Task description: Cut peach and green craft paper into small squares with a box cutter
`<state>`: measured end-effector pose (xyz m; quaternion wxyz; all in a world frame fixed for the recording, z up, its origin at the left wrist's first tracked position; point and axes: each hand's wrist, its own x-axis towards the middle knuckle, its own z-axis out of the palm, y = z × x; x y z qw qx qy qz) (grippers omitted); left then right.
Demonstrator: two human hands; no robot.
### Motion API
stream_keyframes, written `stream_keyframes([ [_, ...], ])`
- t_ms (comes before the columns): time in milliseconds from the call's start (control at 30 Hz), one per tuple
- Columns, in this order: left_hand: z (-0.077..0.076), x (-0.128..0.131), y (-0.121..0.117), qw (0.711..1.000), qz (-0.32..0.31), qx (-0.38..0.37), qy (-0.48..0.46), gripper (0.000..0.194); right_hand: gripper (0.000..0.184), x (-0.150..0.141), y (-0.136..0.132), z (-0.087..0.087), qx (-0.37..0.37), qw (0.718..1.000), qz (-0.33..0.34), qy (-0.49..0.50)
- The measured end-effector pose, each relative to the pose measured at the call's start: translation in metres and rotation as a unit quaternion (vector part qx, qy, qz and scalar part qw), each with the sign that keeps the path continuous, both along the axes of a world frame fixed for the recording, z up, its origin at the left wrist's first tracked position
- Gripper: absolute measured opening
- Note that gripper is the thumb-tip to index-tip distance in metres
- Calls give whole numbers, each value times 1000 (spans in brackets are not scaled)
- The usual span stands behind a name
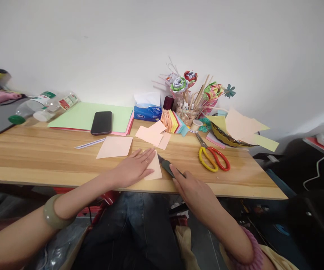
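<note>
Now R hand [197,191] w/ 1 knife [166,167] by paper [155,169].

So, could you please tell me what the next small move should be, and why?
Probably slide the knife gently along the pale paper: the right hand holds it with the blade at the paper's right edge, while the left hand rests flat over the paper.
</note>
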<state>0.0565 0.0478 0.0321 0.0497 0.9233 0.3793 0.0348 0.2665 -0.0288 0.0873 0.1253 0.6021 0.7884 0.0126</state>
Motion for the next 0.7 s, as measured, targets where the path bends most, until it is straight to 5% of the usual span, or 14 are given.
stream_keyframes([
  [433,4,0,-1,999,-4,-13,-38,57,46,1,15,-4,23,999,-3,49],
  [700,35,10,27,995,79,-50,-38,37,45,43,-6,-13,90,970,34,223],
])
